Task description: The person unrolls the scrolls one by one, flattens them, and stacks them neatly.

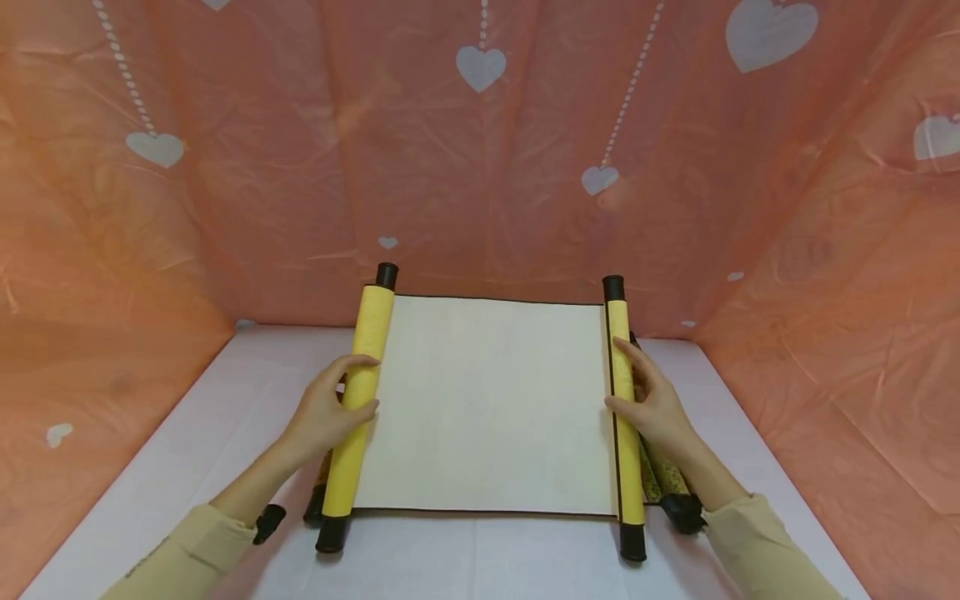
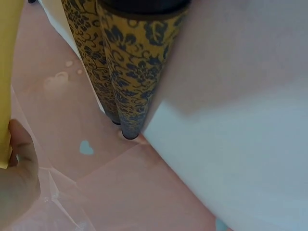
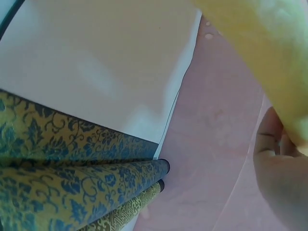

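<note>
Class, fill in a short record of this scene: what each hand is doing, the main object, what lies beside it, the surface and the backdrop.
Left hand: grips the left yellow roll
Right hand: fingers curled on the right yellow roll
Main object: scroll, its blank cream sheet open between the rolls
Beside it: patterned rolled scrolls under each wrist
Surface: white table
Backdrop: pink cloth with white hearts

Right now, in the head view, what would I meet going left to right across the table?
Left hand → left yellow roller → cream sheet → right yellow roller → right hand.
</note>
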The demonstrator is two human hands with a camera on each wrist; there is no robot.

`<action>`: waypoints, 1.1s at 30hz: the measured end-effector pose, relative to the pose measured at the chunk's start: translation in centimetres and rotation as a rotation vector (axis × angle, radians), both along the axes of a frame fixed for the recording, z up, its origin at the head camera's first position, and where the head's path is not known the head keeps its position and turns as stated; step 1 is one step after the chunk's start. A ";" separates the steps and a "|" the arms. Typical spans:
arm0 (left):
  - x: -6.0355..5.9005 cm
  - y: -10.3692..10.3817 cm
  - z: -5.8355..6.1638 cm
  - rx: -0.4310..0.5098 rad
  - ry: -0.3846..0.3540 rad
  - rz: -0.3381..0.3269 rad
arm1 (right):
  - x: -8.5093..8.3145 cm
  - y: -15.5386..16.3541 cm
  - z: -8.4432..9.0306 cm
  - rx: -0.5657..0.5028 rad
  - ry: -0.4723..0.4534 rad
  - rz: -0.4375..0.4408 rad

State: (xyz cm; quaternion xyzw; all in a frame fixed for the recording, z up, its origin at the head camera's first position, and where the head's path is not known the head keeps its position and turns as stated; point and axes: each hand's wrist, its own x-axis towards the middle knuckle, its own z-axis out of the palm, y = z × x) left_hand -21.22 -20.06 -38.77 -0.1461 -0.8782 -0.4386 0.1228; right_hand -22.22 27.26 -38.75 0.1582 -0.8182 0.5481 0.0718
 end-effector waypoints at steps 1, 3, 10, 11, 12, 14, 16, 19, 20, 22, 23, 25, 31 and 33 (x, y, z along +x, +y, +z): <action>0.0 -0.1 0.1 0.005 -0.006 -0.001 | 0.0 0.1 0.0 0.005 0.004 0.002; 0.0 -0.4 0.1 0.010 -0.010 -0.005 | -0.1 0.2 0.0 0.014 0.007 0.004; -0.2 -1.1 -0.2 -0.009 0.035 -0.023 | -0.4 0.7 0.0 0.039 -0.021 -0.002; -0.2 -1.2 -0.3 -0.012 0.038 -0.022 | -0.5 0.8 0.1 0.042 -0.029 -0.002; -0.3 -1.3 -0.3 -0.012 0.039 -0.023 | -0.5 0.9 0.1 0.045 -0.035 -0.001; -0.4 -1.4 -0.2 -0.009 0.029 -0.022 | -0.6 1.0 0.3 0.039 -0.040 0.005; -0.5 -1.5 -0.2 -0.012 0.016 -0.021 | -0.6 1.1 0.4 0.039 -0.039 0.010; -0.7 -1.5 -0.2 -0.020 -0.004 -0.013 | -0.7 1.2 0.5 0.058 -0.031 0.014; -0.8 -1.5 -0.2 -0.025 -0.004 -0.011 | -0.7 1.2 0.5 0.066 -0.030 0.016; -0.9 -1.5 -0.3 -0.033 -0.003 -0.009 | -0.8 1.2 0.4 0.077 -0.034 0.021; -0.9 -1.4 -0.3 -0.037 0.000 -0.008 | -0.9 1.2 0.3 0.087 -0.031 0.023; -1.0 -1.5 -0.5 -0.046 0.005 -0.004 | -1.0 1.3 0.2 0.101 -0.025 0.027; -1.2 -1.8 -0.5 -0.076 0.037 0.014 | -1.2 1.9 0.5 0.162 0.002 0.010; -1.2 -1.9 -0.3 -0.075 0.046 0.023 | -1.4 2.1 0.5 0.180 -0.001 0.000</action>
